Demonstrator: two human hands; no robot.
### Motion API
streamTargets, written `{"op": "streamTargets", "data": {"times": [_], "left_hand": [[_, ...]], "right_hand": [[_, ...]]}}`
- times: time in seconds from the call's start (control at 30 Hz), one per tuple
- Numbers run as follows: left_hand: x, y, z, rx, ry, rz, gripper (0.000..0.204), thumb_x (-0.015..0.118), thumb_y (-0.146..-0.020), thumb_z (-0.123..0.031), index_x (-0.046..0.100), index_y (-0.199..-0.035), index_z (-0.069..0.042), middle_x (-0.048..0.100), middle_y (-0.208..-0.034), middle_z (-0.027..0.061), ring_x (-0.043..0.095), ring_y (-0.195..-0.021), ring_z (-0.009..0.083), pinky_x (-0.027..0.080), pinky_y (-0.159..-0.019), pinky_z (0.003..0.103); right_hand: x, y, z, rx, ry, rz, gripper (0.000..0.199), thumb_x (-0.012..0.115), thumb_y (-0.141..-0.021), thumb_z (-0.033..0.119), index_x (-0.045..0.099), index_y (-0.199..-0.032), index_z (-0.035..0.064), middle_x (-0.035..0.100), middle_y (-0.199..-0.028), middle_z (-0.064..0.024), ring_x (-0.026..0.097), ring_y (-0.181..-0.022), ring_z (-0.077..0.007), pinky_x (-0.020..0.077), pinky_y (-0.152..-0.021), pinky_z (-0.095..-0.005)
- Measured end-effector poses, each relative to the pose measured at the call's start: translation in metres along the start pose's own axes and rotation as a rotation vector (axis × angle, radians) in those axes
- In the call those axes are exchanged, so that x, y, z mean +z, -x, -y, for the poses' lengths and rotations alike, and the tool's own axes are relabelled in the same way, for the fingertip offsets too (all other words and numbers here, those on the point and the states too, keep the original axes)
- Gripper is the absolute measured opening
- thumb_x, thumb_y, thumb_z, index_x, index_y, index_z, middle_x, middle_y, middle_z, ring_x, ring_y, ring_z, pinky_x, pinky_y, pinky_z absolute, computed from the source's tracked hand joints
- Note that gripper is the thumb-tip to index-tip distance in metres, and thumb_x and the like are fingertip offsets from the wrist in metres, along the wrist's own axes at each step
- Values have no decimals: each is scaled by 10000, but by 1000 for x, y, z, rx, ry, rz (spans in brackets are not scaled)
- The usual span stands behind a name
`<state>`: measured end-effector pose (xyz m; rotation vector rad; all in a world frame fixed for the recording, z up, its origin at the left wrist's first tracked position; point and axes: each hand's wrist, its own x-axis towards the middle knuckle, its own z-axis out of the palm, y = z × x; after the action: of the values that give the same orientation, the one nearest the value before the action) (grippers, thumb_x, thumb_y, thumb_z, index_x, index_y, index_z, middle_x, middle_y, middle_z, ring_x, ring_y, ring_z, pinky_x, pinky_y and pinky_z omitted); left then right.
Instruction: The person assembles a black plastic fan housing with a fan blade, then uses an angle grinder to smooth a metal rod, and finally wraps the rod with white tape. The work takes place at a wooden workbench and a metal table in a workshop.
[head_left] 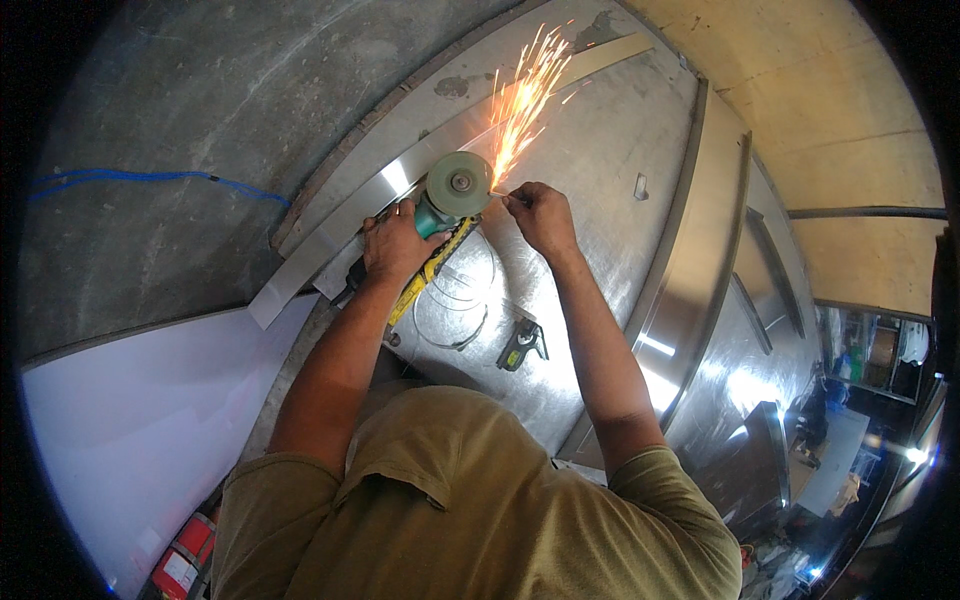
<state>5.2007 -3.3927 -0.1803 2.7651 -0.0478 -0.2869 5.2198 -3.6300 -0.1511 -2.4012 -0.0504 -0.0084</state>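
Note:
My left hand (pixel 395 245) is wrapped round the green body of an angle grinder (pixel 428 218), whose flat grey disc (pixel 456 184) faces up. Between the fingertips of my right hand (pixel 541 218) is a thin metal rod (pixel 499 194), its tip at the disc's right edge. Bright orange sparks (pixel 522 105) fly from that contact toward the far side. Under the grinder lies a yellow and black strip-like tool (pixel 428 275). Closer to me on the metal tabletop (pixel 600 270) are thin wire loops (pixel 447 347) and a small square-like measuring tool (pixel 520 345).
A long metal strip (pixel 340 232) runs diagonally behind the grinder. Bent metal panels (pixel 690 270) stand to the right. Blue cable (pixel 150 177) crosses the concrete floor at left. A white sheet (pixel 150 430) and a red object (pixel 185 555) are at lower left.

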Motion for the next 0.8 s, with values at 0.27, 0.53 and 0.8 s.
{"op": "streamTargets", "data": {"times": [0.27,0.53,0.8], "left_hand": [[3,-1,1,11,-21,-14,726,764,-730,-578,519,-1128,-23,672,-1059,209,658,-994,352,409,-937,499],[7,-1,3,49,-28,-76,717,763,-725,-586,532,-1112,-29,665,-1057,203,651,-1004,339,424,-910,489],[5,-2,2,23,-23,-67,693,765,-719,-584,535,-1085,-43,675,-1051,187,658,-975,345,422,-909,494]], "right_hand": [[2,-1,-3,-23,22,-10,193,724,-842,152,699,-902,-30,693,-848,-198,690,-759,-305,530,-709,-379],[3,1,2,7,-2,-37,153,729,-793,131,703,-894,19,655,-915,-211,653,-861,-389,523,-769,-448],[5,3,6,-42,83,-59,145,733,-799,95,708,-913,9,635,-894,-175,650,-772,-324,520,-708,-402]]}}
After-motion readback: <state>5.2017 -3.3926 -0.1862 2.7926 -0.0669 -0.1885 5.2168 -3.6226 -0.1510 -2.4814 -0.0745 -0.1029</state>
